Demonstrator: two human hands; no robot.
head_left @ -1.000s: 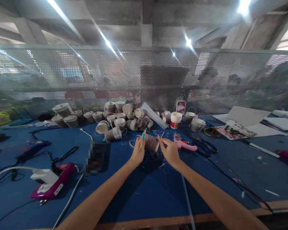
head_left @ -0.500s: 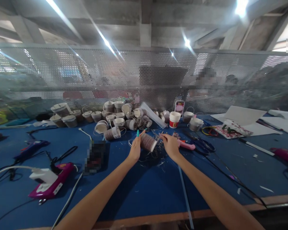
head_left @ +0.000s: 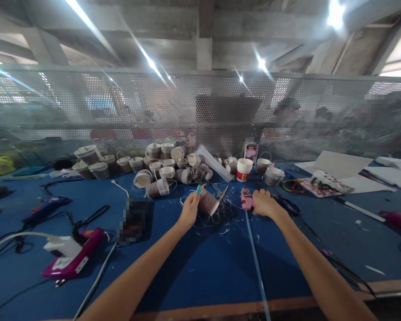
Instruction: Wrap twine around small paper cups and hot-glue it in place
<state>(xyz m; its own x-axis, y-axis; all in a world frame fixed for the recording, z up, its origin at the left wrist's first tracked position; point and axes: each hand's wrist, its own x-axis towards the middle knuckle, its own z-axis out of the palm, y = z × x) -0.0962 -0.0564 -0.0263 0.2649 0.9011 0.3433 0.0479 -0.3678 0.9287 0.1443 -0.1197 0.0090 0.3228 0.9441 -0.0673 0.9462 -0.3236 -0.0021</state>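
My left hand grips a paper cup wrapped in brown twine, lying on its side just above the blue table. Loose twine ends trail from the cup onto the table. My right hand has closed on the pink glue gun, which lies to the right of the cup. A clear glue stick runs from the gun toward the near table edge.
A heap of twine-wrapped cups lies behind my hands. A white and red cup, scissors, a magenta glue gun with cables, a blurred dark object and white sheets surround them. A perforated metal screen closes the back.
My right hand let go of the twine end at the cup and moved right onto the pink glue gun. My left hand kept the cup and lowered it slightly.
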